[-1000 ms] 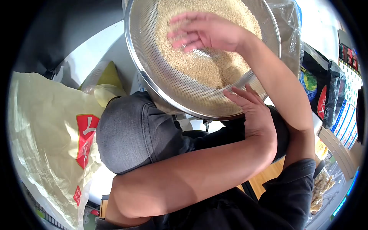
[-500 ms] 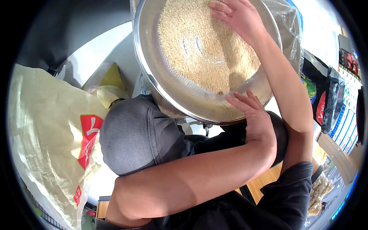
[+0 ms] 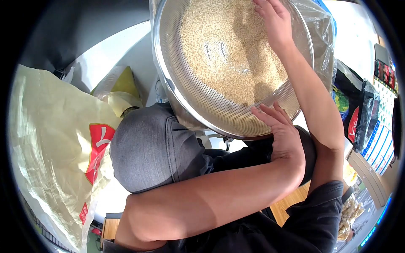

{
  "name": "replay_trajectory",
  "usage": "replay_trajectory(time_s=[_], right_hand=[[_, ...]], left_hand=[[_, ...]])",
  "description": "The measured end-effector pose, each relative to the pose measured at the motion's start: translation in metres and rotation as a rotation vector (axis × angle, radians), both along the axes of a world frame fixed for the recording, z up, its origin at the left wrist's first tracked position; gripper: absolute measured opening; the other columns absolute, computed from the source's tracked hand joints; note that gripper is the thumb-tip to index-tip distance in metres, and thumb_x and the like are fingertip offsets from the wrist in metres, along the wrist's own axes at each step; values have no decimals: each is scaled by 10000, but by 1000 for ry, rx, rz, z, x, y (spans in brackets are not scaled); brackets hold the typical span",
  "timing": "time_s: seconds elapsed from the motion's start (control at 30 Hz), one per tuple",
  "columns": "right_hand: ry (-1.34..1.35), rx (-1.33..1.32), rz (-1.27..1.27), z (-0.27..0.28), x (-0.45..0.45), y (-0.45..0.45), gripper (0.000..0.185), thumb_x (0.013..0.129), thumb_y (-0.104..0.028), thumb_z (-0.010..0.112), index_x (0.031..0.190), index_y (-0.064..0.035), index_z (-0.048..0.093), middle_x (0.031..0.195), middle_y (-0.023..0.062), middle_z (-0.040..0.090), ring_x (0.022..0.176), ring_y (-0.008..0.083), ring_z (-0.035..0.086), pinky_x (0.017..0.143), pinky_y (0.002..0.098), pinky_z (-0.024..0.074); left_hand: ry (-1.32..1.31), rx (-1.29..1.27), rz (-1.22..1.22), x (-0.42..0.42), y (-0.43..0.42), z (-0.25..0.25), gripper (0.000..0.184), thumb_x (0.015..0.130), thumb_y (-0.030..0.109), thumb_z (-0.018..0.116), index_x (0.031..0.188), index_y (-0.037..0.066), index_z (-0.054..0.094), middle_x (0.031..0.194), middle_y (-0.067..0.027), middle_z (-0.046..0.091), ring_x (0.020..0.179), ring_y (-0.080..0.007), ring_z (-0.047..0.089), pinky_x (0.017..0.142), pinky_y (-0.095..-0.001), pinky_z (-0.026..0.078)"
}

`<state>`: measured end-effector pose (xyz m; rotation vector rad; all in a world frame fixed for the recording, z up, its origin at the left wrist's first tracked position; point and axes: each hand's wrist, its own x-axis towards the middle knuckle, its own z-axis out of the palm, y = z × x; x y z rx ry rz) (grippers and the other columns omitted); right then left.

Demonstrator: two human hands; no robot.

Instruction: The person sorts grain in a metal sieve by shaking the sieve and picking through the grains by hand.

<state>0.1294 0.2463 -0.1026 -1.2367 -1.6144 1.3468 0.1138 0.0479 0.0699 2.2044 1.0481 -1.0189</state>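
Note:
A large round metal colander [image 3: 192, 99] with finely perforated walls fills the upper middle of the head view. Pale grains that look like rice [image 3: 211, 55] lie spread over its bottom. My left hand [image 3: 282, 135] is at the near right rim, fingers apart and reaching over the inner wall beside the grains. Farther up, my right hand [image 3: 276, 21] extends over the right side of the grains with its fingers stretched out. Its fingertips are partly cut off by the top edge. Neither hand shows anything in its grasp.
A big translucent yellowish plastic bag [image 3: 55, 139] with red labels stands at the left. Clear plastic sheeting [image 3: 322, 38] lies behind the colander's right side. My grey-trousered knee [image 3: 147, 147] is close below the rim. Dark packages [image 3: 358, 105] sit at the right.
My right hand has moved up and slightly right over the grains. The colander appears a little farther right and lower in view. My left hand has barely moved.

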Motion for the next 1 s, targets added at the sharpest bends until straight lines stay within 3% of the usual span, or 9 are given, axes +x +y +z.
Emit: replay_trajectory(time_s=[0.17, 0.23, 0.27, 0.33, 0.37, 0.43, 0.77, 0.97, 1.0], right_hand=[[-55, -77, 46, 11, -14, -11, 303, 1062, -90, 519, 1328, -2, 636, 1336, 101, 646, 1273, 191, 570, 1101, 300, 429], [-334, 498, 341, -13, -7, -4, 358, 1059, -86, 482, 1387, 21, 581, 1457, 147, 567, 1367, 237, 517, 1158, 318, 392], [-331, 498, 340, -21, -6, -2, 358, 1059, -86, 482, 1387, 21, 581, 1457, 147, 567, 1367, 237, 517, 1158, 318, 392], [40, 100, 305, -25, -13, -2, 412, 1067, -120, 440, 1440, 37, 516, 1521, 153, 504, 1406, 260, 475, 1206, 341, 339], [41, 100, 306, -26, -15, 0, 412, 1067, -120, 440, 1440, 37, 516, 1521, 153, 504, 1406, 260, 475, 1206, 341, 339], [487, -398, 125, -26, -20, 0, 459, 1080, -191, 410, 1470, 42, 471, 1525, 162, 495, 1423, 254, 454, 1240, 355, 279], [567, -680, 235, -7, -31, -22, 493, 1105, -323, 371, 1464, -12, 497, 1460, 115, 554, 1359, 259, 494, 1202, 372, 311], [398, -770, 218, 21, -57, -46, 525, 1121, -381, 310, 1479, -55, 513, 1531, 107, 494, 1420, 265, 431, 1220, 395, 281], [347, -825, 256, 19, -59, -47, 461, 1120, -373, 332, 1324, -60, 602, 1362, 108, 584, 1253, 246, 531, 1088, 379, 391]], left_hand=[[10, 39, 138, 19, -7, -15, 1216, 622, 370, 926, 1620, 104, 286, 1667, -221, 234, 1400, -496, 432, 1016, -722, 477], [14, 37, 108, 18, -7, -14, 1235, 605, 399, 929, 1621, 113, 289, 1667, -223, 228, 1408, -498, 420, 1015, -721, 478], [16, 37, 98, 17, -7, -14, 1241, 600, 408, 930, 1621, 116, 290, 1668, -224, 226, 1410, -499, 415, 1014, -720, 479], [17, 33, 108, 17, -6, -14, 1246, 592, 432, 928, 1621, 124, 296, 1668, -226, 220, 1413, -501, 409, 1010, -724, 479], [18, 32, 112, 17, -6, -14, 1248, 589, 440, 928, 1620, 127, 298, 1668, -227, 219, 1414, -501, 407, 1008, -726, 480], [-17, -5, 70, 9, -2, -9, 1231, 600, 435, 925, 1619, 134, 303, 1668, -229, 215, 1414, -502, 405, 1003, -730, 480], [-5, -46, -44, -2, 3, 0, 1166, 640, 414, 908, 1611, 138, 324, 1668, -231, 207, 1413, -501, 407, 1005, -723, 485], [7, -15, 56, 15, -2, -14, 1127, 639, 388, 906, 1595, 147, 360, 1658, -229, 230, 1436, -496, 374, 983, -738, 492], [-4, -17, 36, 13, -2, -12, 1122, 636, 382, 905, 1592, 150, 365, 1652, -228, 241, 1440, -496, 367, 979, -741, 493]])
